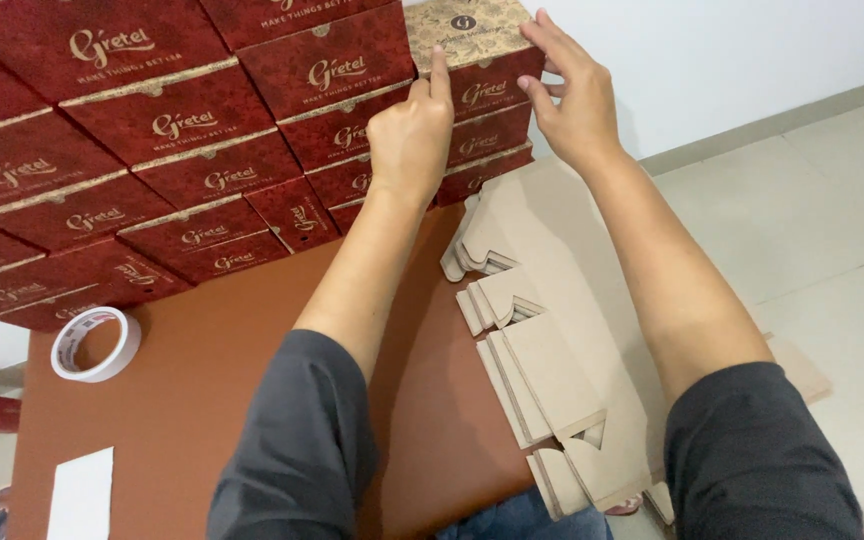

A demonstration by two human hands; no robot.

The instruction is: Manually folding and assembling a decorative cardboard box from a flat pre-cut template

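Your left hand (410, 135) rests its knuckles against the front of the top box (472, 45), a red carton with a tan patterned lid, index finger stretched up along the lid's edge. Your right hand (572, 95) is spread flat against that box's right end, fingers extended. The box caps the rightmost column of the stacked red boxes (152, 150). Below it, flat cardboard blanks (552, 340) lie on the brown table (202, 400); left of them lies a tape roll (95, 344).
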